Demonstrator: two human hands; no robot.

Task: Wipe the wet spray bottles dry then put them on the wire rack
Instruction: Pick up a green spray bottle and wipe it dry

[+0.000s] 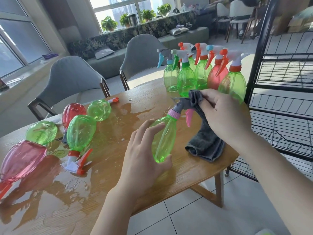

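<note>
Bottle (163,138) in hand is green with a pink collar and grey spray head, held tilted over the near edge of the table (194,168). From where I stand the wiping step looks to be under way: the left hand (144,153) curls round the bottle's lower body, thumb under its base, while the right hand (225,114) pinches a grey cloth (205,143) against the spray head, the rest of the cloth trailing down onto the table. Once the head is dry, I'd say the next move calls for carrying the bottle rightward off the table to the rack (279,82), which stands just beside it. Far side of the table, six bottles (201,73) stand upright; to its left end, wet ones (79,131) lie in a puddle (118,116)
</note>
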